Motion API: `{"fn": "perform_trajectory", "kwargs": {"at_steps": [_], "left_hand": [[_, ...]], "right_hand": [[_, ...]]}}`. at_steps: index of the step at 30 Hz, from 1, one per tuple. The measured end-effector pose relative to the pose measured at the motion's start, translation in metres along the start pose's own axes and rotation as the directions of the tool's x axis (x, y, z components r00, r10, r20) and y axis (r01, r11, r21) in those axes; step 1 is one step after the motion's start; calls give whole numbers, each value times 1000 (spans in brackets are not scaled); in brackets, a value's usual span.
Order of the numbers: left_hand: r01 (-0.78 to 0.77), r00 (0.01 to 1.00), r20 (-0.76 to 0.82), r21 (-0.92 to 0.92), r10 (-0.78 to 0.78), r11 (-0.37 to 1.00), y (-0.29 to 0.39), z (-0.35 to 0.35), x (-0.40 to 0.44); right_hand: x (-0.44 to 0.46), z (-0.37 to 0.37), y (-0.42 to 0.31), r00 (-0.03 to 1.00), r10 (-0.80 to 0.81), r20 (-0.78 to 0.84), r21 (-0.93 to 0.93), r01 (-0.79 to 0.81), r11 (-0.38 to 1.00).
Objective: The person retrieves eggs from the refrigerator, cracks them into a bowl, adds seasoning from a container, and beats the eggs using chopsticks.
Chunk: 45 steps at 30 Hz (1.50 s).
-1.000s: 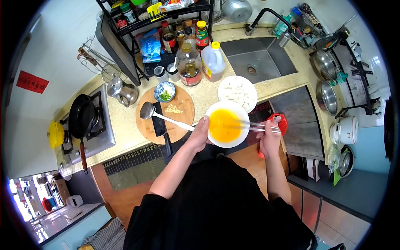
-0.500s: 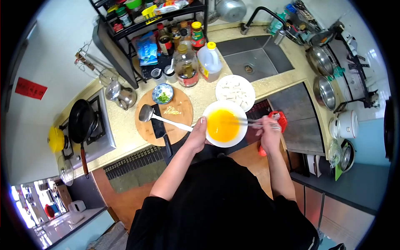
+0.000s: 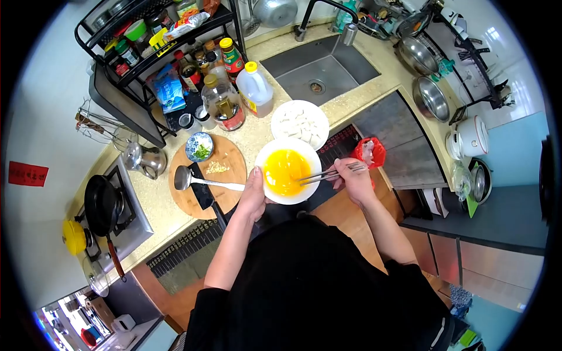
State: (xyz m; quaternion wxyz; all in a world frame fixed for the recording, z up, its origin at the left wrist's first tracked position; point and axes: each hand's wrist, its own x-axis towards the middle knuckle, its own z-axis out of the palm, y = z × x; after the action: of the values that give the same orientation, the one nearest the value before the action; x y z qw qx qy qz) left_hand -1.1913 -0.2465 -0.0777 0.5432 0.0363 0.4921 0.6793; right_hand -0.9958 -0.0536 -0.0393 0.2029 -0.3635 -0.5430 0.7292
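My left hand (image 3: 252, 196) is closed on the left rim of a white bowl (image 3: 287, 200), held in front of my body. Yellow beaten egg (image 3: 281, 167) with lighter streaks fills much of it. Chopsticks (image 3: 325, 174) are gripped in my right hand (image 3: 355, 180), to the right of the bowl, and their tips dip into the egg. Just beyond the bowl, a white plate (image 3: 280, 112) carries white cubes that look like tofu (image 3: 301, 126). A metal ladle (image 3: 182, 177) lies across a cleaver (image 3: 202, 193) left of my left hand, its white handle reaching toward that hand.
The round wooden board (image 3: 233, 161) holds chopped pale bits (image 3: 218, 167) and a blue-patterned bowl (image 3: 199, 146) with green pieces. Bottles and jars (image 3: 220, 105) line the counter under a black rack (image 3: 158, 55). A sink (image 3: 345, 73) is back right; a black pan (image 3: 99, 205) sits on the stove at left.
The whole view has shifted, so the counter things appear farther left. The chopsticks were blurred across the egg; now they show sharply, tips at the right part of it.
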Motion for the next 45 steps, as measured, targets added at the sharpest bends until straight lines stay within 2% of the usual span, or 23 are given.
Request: {"fn": "perform_trajectory", "kwargs": {"at_steps": [1,4,5,6,8,10,11,14,18,19,23,26,28,29,32,36,37,38,40,42,43,44,45], "left_hand": [[4,1000,-8,9,-4,1000,0,1,-1],[24,999,-22,11,-24,1000,-1,2,-2],[30,999,-21,12,-30,999,0,2,-1],[19,1000,-4,33,-19,999,-1,-1,3],[5,1000,30,74,-8,997,-9,-9,8],[33,999,-24,44,-32,999,-1,5,1],[45,998,-50,31,-44,998,2,10,-1],[39,999,-37,40,-37,998,-3,6,4],[38,999,8,51,-38,998,-6,-2,6],[35,999,11,44,-35,998,-9,-4,8],[21,1000,22,47,-22,999,-13,-9,13],[37,999,15,14,-37,999,-7,-1,8],[53,999,-15,7,-52,999,-3,5,5],[59,998,-27,4,-59,998,-2,7,5],[47,999,5,30,-48,998,-2,4,9],[59,998,6,37,-59,998,-5,3,12],[56,998,13,42,-57,998,-5,3,13],[55,998,19,47,-55,997,-4,3,14],[52,998,21,44,-53,998,-2,5,13],[55,998,2,37,-55,998,-5,7,11],[56,998,-12,37,-56,998,-5,9,12],[55,998,-24,38,-54,998,-4,10,13],[55,998,-14,49,-54,997,-3,9,14]], "right_hand": [[-1,0,1,999,-23,-46,44,25,999],[8,-4,-2,947,-239,-216,86,262,961],[4,-8,-6,978,-164,-126,-35,161,986],[0,-8,-6,999,-34,-14,-46,33,998],[-3,-7,-11,995,-89,-40,-55,87,995],[5,-9,-19,959,-215,-184,59,229,972],[9,-17,-19,945,-263,-197,-12,266,964],[4,-22,-30,994,-111,-21,-238,103,966],[7,-18,-37,947,-317,-54,-104,310,945],[9,-19,-43,941,-328,-82,-152,314,937],[-2,-24,-15,988,-157,-14,-221,150,964],[-7,-7,-2,994,-74,-78,114,83,990],[6,-11,4,958,-178,-223,163,216,963],[12,-18,14,939,-217,-268,104,252,962],[-1,-7,20,996,18,-90,85,-10,996],[7,-5,20,944,-94,-317,228,172,958],[3,-2,15,970,-8,-244,103,34,994],[1,1,19,992,33,-123,128,-17,992],[2,-1,15,989,37,-144,169,-13,985],[9,-3,14,957,-67,-281,283,150,947],[10,2,16,950,-112,-290,168,166,972],[4,0,13,984,54,-168,95,-38,995],[2,1,12,987,45,-152,118,-27,993]]}}
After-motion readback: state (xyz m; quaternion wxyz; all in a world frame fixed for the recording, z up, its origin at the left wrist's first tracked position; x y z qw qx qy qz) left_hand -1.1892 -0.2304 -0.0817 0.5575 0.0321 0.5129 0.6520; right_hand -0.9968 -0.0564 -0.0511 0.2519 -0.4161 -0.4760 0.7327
